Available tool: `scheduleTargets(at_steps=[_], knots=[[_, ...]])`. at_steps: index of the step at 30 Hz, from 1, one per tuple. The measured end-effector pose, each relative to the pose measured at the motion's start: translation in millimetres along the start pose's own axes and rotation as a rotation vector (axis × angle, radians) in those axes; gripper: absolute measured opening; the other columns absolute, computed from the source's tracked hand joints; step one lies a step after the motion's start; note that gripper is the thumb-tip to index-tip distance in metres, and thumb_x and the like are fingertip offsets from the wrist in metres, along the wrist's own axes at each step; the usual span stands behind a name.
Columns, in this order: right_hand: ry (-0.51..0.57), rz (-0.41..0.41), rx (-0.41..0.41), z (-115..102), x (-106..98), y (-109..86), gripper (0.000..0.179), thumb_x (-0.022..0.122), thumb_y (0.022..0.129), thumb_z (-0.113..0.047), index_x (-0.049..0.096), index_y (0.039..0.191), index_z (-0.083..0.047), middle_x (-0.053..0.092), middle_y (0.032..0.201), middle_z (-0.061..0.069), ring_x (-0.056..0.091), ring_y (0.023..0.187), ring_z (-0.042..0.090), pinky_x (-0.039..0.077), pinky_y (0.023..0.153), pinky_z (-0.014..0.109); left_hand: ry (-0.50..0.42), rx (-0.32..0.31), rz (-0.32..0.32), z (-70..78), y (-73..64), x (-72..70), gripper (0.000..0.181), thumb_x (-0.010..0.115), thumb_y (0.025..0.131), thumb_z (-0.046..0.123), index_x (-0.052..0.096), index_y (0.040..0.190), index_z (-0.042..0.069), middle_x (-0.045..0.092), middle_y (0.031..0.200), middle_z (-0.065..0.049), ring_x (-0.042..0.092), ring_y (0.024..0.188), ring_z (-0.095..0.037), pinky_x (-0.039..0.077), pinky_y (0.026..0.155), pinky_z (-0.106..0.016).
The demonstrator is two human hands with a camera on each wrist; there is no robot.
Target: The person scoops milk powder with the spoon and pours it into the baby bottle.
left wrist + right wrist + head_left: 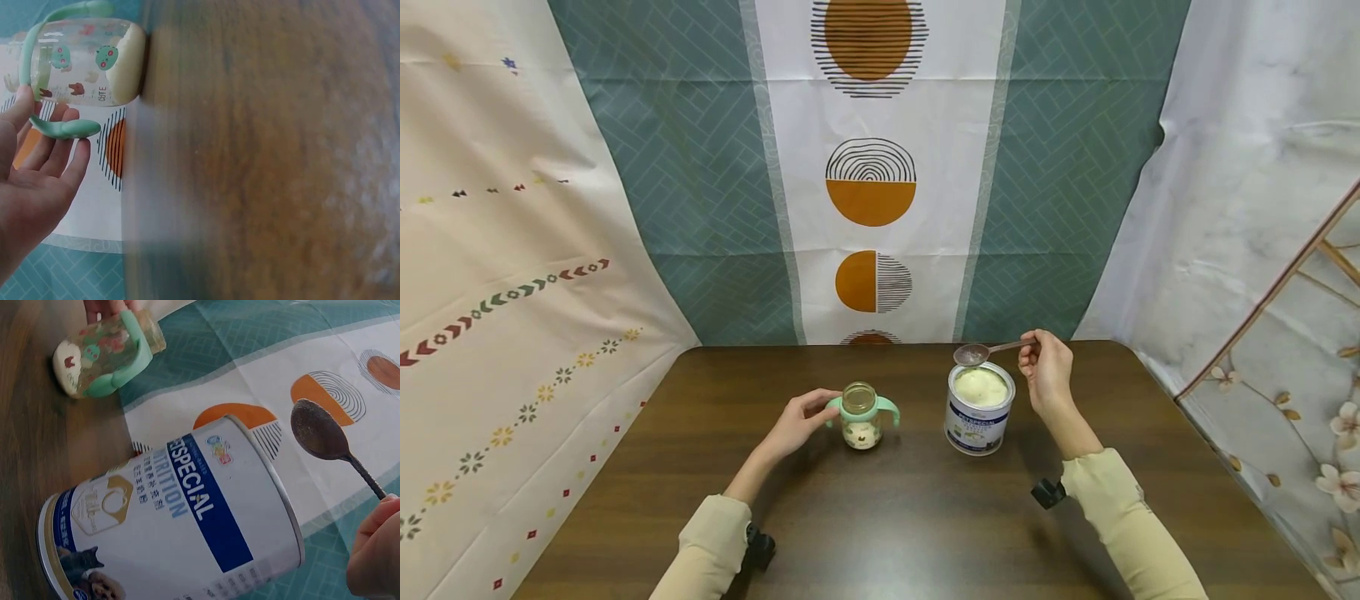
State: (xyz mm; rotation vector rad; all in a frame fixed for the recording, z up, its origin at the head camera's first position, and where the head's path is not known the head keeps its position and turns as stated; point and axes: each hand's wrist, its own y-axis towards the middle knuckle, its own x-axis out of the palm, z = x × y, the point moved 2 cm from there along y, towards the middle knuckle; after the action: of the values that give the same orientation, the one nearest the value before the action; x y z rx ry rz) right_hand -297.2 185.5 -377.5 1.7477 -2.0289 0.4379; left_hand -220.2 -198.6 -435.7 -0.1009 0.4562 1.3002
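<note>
A clear baby bottle (861,432) with green side handles stands upright and open-topped on the table, pale powder in its lower part. My left hand (801,422) holds its left handle (69,129) between thumb and fingers. To the right is an open white-and-blue tin (976,425), filled near the rim with cream-coloured powder (981,388). My right hand (1048,367) pinches the handle of a metal spoon (972,355) above the tin's far rim. In the right wrist view the spoon's bowl (319,430) carries no heap, only a dusty film.
The dark wooden table (895,517) runs back to a patterned cloth (872,208) hanging behind it. More cloths hang at the left (512,292) and right (1247,250). Black wrist cameras (760,547) sit below both hands.
</note>
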Motion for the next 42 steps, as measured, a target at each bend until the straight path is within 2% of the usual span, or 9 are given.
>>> scheduleTargets(at_steps=[6, 12, 18, 21, 26, 29, 33, 36, 42], knots=[[-0.069, 0.035, -0.081, -0.8, -1.6, 0.0, 0.036, 0.038, 0.101, -0.010, 0.058, 0.071, -0.007, 0.049, 0.055, -0.003, 0.042, 0.044, 0.005, 0.029, 0.038, 0.013, 0.004, 0.001, -0.002, -0.2, -0.4, 0.0, 0.031, 0.059, 0.096, 0.007, 0.060, 0.126, -0.003, 0.063, 0.122, -0.025, 0.061, 0.107, -0.041, 0.049, 0.086, -0.058], [-0.161, 0.044, -0.147, -4.4, -4.5, -1.5, 0.032, 0.040, 0.101, -0.009, 0.057, 0.074, -0.005, 0.049, 0.054, -0.003, 0.043, 0.043, 0.005, 0.031, 0.037, 0.014, 0.001, 0.007, -0.003, 0.4, -0.2, 0.1, 0.030, 0.058, 0.096, 0.007, 0.060, 0.125, -0.003, 0.063, 0.121, -0.026, 0.059, 0.105, -0.048, 0.048, 0.085, -0.058], [-0.372, -0.011, -0.292, -15.7, 2.2, -13.8, 0.030, 0.040, 0.101, -0.008, 0.056, 0.083, 0.011, 0.051, 0.055, 0.001, 0.045, 0.044, 0.007, 0.036, 0.038, 0.017, 0.009, 0.011, -0.007, -1.3, 0.6, 0.3, 0.030, 0.059, 0.096, 0.006, 0.060, 0.124, -0.004, 0.063, 0.121, -0.026, 0.059, 0.104, -0.048, 0.049, 0.084, -0.057], [-0.497, -0.038, -0.386, -20.5, 7.5, -20.7, 0.032, 0.041, 0.101, -0.009, 0.057, 0.085, 0.015, 0.052, 0.056, 0.003, 0.046, 0.045, 0.007, 0.038, 0.038, 0.017, 0.006, 0.007, -0.002, -9.1, 2.7, 0.5, 0.031, 0.058, 0.096, 0.007, 0.060, 0.125, -0.003, 0.063, 0.122, -0.026, 0.059, 0.105, -0.048, 0.049, 0.085, -0.058], [-0.672, -0.071, -0.542, -23.4, 13.9, -27.4, 0.033, 0.044, 0.100, -0.008, 0.061, 0.081, 0.013, 0.054, 0.056, 0.009, 0.048, 0.043, 0.008, 0.039, 0.040, 0.015, 0.027, 0.010, 0.002, -26.0, 6.9, -0.3, 0.032, 0.059, 0.096, 0.014, 0.060, 0.126, 0.003, 0.064, 0.122, -0.020, 0.062, 0.105, -0.040, 0.051, 0.085, -0.053], [-0.731, -0.094, -0.623, -22.5, 16.9, -28.6, 0.031, 0.045, 0.100, -0.005, 0.061, 0.080, 0.012, 0.054, 0.056, 0.013, 0.049, 0.043, 0.011, 0.039, 0.042, 0.014, 0.032, 0.009, -0.009, -29.0, 8.8, -1.1, 0.033, 0.060, 0.096, 0.017, 0.061, 0.127, 0.004, 0.064, 0.123, -0.019, 0.063, 0.105, -0.036, 0.051, 0.085, -0.052], [-0.792, -0.120, -0.703, -17.3, 18.0, -27.1, 0.028, 0.046, 0.099, -0.001, 0.061, 0.079, 0.012, 0.055, 0.057, 0.018, 0.047, 0.045, 0.002, 0.038, 0.047, 0.011, 0.030, -0.008, -0.018, -29.2, 8.9, -1.7, 0.033, 0.060, 0.096, 0.017, 0.060, 0.127, 0.005, 0.064, 0.125, -0.019, 0.062, 0.107, -0.035, 0.050, 0.087, -0.052], [-0.825, -0.139, -0.758, -7.6, 10.5, -18.2, 0.026, 0.047, 0.098, 0.001, 0.062, 0.078, 0.009, 0.056, 0.057, 0.018, 0.044, 0.048, -0.004, 0.037, 0.049, 0.010, 0.028, -0.006, -0.016, -30.1, 7.7, -2.1, 0.033, 0.060, 0.096, 0.018, 0.061, 0.127, 0.006, 0.065, 0.123, -0.018, 0.063, 0.106, -0.036, 0.051, 0.086, -0.050], [-0.859, -0.178, -0.855, 2.0, -2.8, -3.7, 0.024, 0.049, 0.097, 0.002, 0.063, 0.078, 0.001, 0.055, 0.055, 0.009, 0.043, 0.050, -0.004, 0.036, 0.050, 0.012, 0.025, -0.005, -0.003, -31.5, 8.0, -3.3, 0.031, 0.062, 0.095, 0.022, 0.063, 0.124, 0.010, 0.067, 0.120, -0.014, 0.063, 0.102, -0.035, 0.051, 0.083, -0.050]])
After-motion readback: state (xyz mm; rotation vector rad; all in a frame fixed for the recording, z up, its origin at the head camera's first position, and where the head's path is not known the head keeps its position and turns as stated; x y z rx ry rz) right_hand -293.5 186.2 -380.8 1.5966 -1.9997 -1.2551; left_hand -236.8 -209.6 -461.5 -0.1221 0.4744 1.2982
